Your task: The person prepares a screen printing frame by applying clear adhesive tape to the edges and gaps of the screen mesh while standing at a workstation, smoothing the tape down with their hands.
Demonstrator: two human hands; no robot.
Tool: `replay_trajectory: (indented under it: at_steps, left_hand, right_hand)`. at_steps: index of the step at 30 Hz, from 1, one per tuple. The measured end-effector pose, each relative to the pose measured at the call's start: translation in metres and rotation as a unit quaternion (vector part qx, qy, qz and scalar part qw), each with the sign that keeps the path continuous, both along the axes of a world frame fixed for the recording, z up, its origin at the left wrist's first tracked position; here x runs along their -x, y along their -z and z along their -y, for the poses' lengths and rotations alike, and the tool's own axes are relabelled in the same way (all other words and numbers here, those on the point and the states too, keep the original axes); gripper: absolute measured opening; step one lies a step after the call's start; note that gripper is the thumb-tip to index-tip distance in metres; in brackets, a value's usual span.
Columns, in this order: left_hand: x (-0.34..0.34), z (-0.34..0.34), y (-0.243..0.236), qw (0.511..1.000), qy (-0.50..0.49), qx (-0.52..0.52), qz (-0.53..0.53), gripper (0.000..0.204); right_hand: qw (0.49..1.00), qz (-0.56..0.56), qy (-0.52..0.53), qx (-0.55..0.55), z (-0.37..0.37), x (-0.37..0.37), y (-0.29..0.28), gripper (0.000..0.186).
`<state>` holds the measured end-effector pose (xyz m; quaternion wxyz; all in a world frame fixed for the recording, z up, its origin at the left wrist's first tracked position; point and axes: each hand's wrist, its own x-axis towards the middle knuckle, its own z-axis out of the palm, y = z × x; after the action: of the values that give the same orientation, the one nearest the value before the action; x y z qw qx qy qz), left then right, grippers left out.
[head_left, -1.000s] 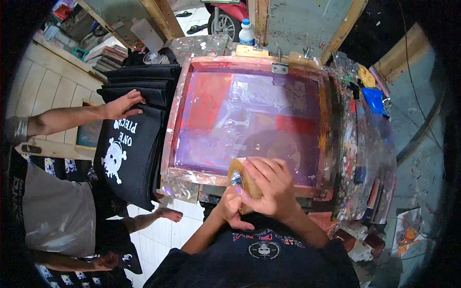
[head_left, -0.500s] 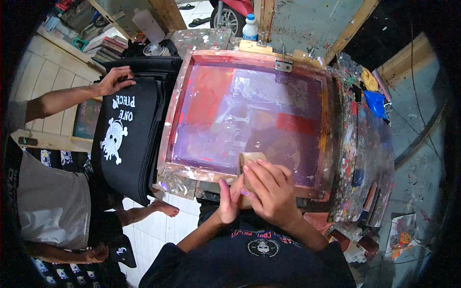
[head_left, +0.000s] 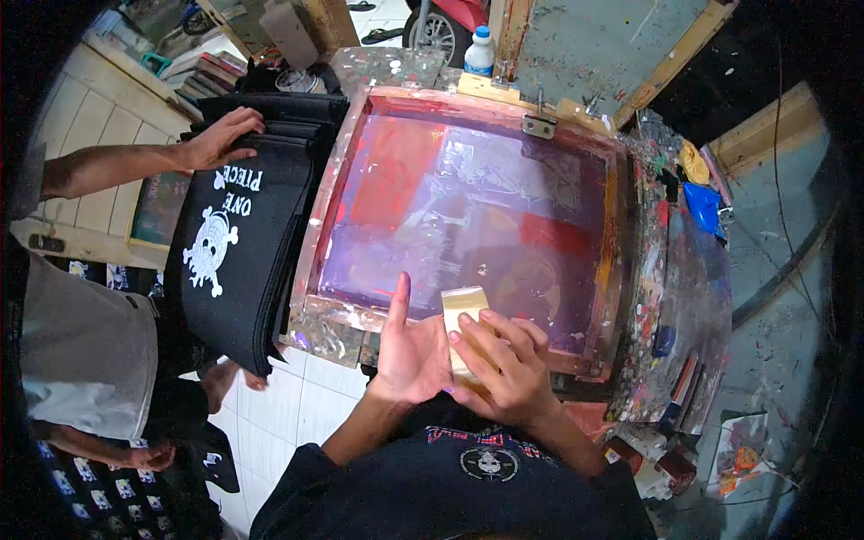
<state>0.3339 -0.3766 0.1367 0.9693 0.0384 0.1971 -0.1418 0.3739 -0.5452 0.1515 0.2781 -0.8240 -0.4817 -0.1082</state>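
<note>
**Inspector A:** Head view. What do the person's own hands hold?

**Inspector B:** The right hand (head_left: pixel 504 369) has its fingers (head_left: pixel 490 335) closed over a pale tan wooden squeegee block (head_left: pixel 463 310), grasping it from the right side. The left hand (head_left: pixel 409 346) lies flat against the block's left side, fingers straight and released, index pointing far.

**Inspector A:** Location of the block?

**Inspector B:** At the near edge of the wooden-framed printing screen with purple and red ink stains (head_left: pixel 468 207), resting on its mesh just inside the near frame rail. The screen lies on the paint-spattered desk (head_left: pixel 670 297).

**Inspector A:** Surroundings?

**Inspector B:** Left of the screen, a stack of black fabric with a white skull print (head_left: pixel 229 247). A co-worker's hand (head_left: pixel 216 139) rests on the far end of that stack. A white plastic bottle with a blue cap (head_left: pixel 480 52) stands beyond the far edge. A blue rag (head_left: pixel 700 205) lies to the right.
</note>
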Motion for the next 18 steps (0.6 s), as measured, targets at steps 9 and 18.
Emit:
replay_trajectory:
  at_steps: [9,18]
  left_hand:
    - [0.004,-0.004,0.024,1.0,0.001,0.016,0.006,0.097]
    - [0.037,0.016,0.043,0.892,0.086,-0.432,0.1,0.091]
  right_hand:
    - [0.998,0.01,-0.037,-0.052,0.013,0.002,0.019,0.046]
    - [0.992,0.058,-0.009,-0.114,0.008,-0.002,0.031,0.042]
